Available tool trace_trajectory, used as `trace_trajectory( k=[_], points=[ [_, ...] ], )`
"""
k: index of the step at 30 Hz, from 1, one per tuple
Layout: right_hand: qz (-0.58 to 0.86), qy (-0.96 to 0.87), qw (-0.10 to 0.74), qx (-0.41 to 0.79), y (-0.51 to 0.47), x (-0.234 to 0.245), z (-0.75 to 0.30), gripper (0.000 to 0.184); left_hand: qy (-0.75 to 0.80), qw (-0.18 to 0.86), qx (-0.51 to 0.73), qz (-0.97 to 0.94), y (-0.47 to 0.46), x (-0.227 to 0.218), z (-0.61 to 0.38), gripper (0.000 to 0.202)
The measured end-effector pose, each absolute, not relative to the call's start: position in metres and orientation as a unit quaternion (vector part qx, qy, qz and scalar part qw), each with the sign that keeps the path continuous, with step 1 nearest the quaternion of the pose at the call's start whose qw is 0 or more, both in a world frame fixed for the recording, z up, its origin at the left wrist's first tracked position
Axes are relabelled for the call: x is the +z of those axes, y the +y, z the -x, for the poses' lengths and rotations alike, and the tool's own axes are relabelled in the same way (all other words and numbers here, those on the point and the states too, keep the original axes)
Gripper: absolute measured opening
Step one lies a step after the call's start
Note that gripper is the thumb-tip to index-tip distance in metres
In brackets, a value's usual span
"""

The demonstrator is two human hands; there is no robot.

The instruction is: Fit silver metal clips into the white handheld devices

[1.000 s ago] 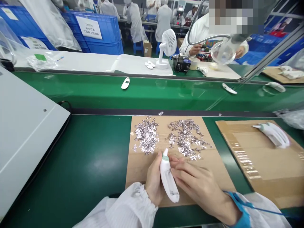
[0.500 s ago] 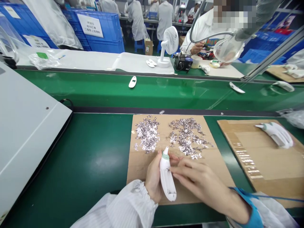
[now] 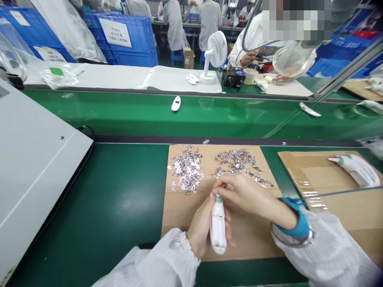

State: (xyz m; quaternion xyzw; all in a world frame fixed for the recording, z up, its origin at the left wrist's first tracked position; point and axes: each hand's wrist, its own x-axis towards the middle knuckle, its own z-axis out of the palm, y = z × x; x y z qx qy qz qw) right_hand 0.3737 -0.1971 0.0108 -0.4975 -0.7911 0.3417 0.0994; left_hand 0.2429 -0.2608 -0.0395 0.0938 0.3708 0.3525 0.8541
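My left hand [image 3: 200, 228] is wrapped round a white ear thermometer [image 3: 218, 231] with a pale green collar, its narrow end pointing away from me. An open battery bay faces up on its body. Over the tip, my right hand [image 3: 247, 195] is closed with thumb and forefinger pinched beside my left thumb; whatever lies between those fingers is hidden. Both hands are above a cardboard sheet [image 3: 179, 215]. Beyond them lie a left pile of small shiny metal pieces [image 3: 188, 169] and a right pile of similar metal pieces [image 3: 239, 159], partly covered by my right hand.
Another white thermometer [image 3: 357, 169] rests on a second cardboard board [image 3: 302, 167] at the right. A grey metal box [image 3: 38, 171] stands at the left. Behind the green ledge [image 3: 134, 113] are a white fan [image 3: 217, 50] and a co-worker's hand [image 3: 248, 59]. A blue cord trails from my right wrist strap [image 3: 295, 223].
My right hand has moved from the thermometer's side up to its tip, now covering it. The thermometer has turned more upright in my left hand and shifted slightly right.
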Motion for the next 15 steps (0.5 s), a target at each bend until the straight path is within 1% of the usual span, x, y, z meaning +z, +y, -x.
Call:
trace_trajectory(
  k=[2,3,6,10,13,15],
  points=[
    [0.485,-0.803,0.101,0.331,-0.182,0.008,-0.369,0.025,0.394,0.835,0.372,-0.102,-0.261,-0.039,-0.241,0.038],
    [0.485,-0.812,0.104,0.306,-0.174,0.005,-0.366,0.024,0.399,0.826,0.384,-0.107,-0.261,-0.038,-0.24,0.036],
    [0.489,-0.837,0.095,0.226,-0.154,-0.006,-0.353,0.008,0.395,0.815,0.406,-0.123,-0.262,-0.037,-0.238,0.038],
    [0.484,-0.844,0.068,0.221,-0.145,-0.016,-0.34,0.015,0.387,0.816,0.416,-0.107,-0.264,-0.036,-0.239,0.035],
    [0.487,-0.844,0.056,0.215,-0.147,-0.013,-0.34,0.014,0.395,0.82,0.408,-0.073,-0.264,-0.035,-0.241,0.029],
    [0.488,-0.845,0.052,0.212,-0.15,-0.007,-0.345,0.013,0.402,0.827,0.39,-0.049,-0.263,-0.034,-0.242,0.028]
  ],
)
